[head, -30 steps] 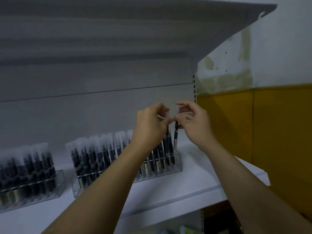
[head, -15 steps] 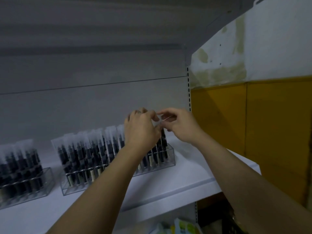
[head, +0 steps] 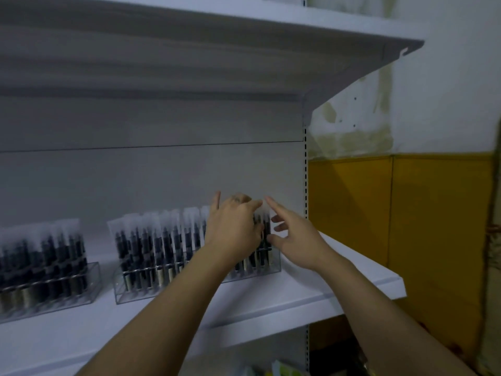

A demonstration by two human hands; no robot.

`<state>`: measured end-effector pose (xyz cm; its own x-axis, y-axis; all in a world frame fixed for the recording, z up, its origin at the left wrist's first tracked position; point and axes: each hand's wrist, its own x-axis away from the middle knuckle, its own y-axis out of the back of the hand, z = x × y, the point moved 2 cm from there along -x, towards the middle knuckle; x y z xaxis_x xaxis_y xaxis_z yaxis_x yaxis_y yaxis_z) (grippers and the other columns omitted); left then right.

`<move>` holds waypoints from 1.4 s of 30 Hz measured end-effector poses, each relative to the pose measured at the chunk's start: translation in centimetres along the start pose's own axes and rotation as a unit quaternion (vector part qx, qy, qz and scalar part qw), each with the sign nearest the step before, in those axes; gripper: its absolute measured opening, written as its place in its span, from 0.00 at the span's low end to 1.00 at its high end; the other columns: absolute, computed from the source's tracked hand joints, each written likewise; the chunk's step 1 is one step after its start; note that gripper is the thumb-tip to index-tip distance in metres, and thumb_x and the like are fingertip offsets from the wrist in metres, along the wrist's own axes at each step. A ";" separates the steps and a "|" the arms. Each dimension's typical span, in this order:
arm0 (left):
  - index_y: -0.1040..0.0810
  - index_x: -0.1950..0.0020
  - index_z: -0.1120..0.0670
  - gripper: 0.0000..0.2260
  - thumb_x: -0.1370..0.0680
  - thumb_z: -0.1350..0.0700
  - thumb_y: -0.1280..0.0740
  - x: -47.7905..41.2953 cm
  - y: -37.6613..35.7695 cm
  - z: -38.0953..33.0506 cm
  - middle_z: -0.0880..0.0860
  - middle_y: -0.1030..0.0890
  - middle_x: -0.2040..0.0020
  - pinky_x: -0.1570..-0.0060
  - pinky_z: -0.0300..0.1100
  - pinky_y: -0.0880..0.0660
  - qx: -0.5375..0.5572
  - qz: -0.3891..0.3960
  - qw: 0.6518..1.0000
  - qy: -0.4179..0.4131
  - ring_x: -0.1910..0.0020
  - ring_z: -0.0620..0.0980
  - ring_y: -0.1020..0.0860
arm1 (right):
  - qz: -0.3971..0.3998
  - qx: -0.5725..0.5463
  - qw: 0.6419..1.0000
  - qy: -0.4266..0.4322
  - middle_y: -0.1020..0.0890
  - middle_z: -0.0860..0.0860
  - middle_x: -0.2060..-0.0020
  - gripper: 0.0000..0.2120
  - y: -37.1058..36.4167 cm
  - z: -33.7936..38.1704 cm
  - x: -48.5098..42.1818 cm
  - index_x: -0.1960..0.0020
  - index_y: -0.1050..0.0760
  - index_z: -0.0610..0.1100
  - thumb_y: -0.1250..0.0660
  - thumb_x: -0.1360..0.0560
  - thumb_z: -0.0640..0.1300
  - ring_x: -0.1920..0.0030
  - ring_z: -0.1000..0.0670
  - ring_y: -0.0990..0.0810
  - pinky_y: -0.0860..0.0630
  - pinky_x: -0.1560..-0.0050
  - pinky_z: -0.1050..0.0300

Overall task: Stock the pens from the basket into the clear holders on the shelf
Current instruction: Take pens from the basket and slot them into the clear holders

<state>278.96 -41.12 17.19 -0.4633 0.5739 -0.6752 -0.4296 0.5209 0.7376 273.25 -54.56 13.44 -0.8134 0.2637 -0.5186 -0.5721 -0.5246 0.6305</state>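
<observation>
Left hand (head: 233,230) on pens (head: 267,230); right hand (head: 296,240) splayed

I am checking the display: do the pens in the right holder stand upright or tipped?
Upright. The pens stand in straight rows in the holder, tops up; its right part is hidden.

Clear rectangular plastic holders (head: 135,293): two.
Black pens in frosted sleeves (head: 160,240): dozens, too blurred to count exactly.
White metal shelves (head: 311,289): two, one above the other.
Bare hands: two, left hand (head: 230,229) and right hand (head: 295,240).
</observation>
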 end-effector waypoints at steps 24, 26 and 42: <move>0.52 0.22 0.46 0.33 0.22 0.38 0.43 4.0 2.8 8.2 0.52 0.43 0.22 0.26 0.58 0.48 -0.124 0.098 0.987 0.027 0.24 0.55 0.44 | 0.027 0.281 0.956 0.085 0.44 0.50 0.23 0.37 -2.5 4.6 -2.2 0.22 0.50 0.50 0.34 0.24 0.52 0.23 0.49 0.48 0.49 0.25 0.52; 0.51 0.22 0.46 0.32 0.21 0.39 0.42 4.0 2.6 8.3 0.52 0.42 0.22 0.26 0.58 0.48 -0.120 0.086 0.989 0.025 0.24 0.55 0.43 | 0.016 0.285 0.955 0.086 0.42 0.51 0.24 0.36 -2.5 4.6 -2.1 0.23 0.48 0.50 0.33 0.25 0.52 0.24 0.48 0.46 0.47 0.25 0.52; 0.53 0.22 0.42 0.32 0.22 0.40 0.40 6.5 5.2 12.1 0.54 0.43 0.23 0.27 0.60 0.48 -0.122 0.113 0.985 0.039 0.24 0.57 0.44 | 0.068 0.331 0.939 0.068 0.44 0.49 0.23 0.37 -4.5 9.3 -1.8 0.21 0.52 0.52 0.36 0.23 0.53 0.23 0.47 0.47 0.56 0.24 0.42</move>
<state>283.03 -27.03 16.73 -0.6226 0.6033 -0.4984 -0.4775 0.2118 0.8527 276.30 -45.11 16.92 -0.8883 0.1005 -0.4481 -0.4412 0.0844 0.8934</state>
